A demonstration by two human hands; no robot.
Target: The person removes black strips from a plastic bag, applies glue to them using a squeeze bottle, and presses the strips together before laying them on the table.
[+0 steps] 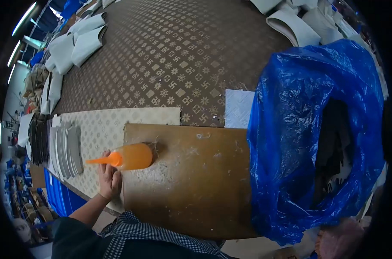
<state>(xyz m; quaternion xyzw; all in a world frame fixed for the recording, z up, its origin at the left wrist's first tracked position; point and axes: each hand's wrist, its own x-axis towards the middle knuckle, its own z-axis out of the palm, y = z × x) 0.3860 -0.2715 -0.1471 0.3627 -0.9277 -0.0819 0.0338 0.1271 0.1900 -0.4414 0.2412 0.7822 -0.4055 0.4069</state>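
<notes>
The left hand's (110,182) fingers are partly hidden behind the nozzle (96,161) of an orange bottle (136,156); I cannot tell whether they grip it. The bottle's body shows just right of them over a brown board (196,177), stacked pale pieces (66,151) near their left, a blue plastic bag (286,142) well to their right.

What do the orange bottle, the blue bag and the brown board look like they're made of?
Orange bottle: probably plastic, smooth and translucent; its shoulder looks paler. Blue bag: likely thin plastic film, glossy, given its crinkles and highlights. Brown board: perhaps wood or fibreboard, slightly shiny, looking flat and stiff.
</notes>
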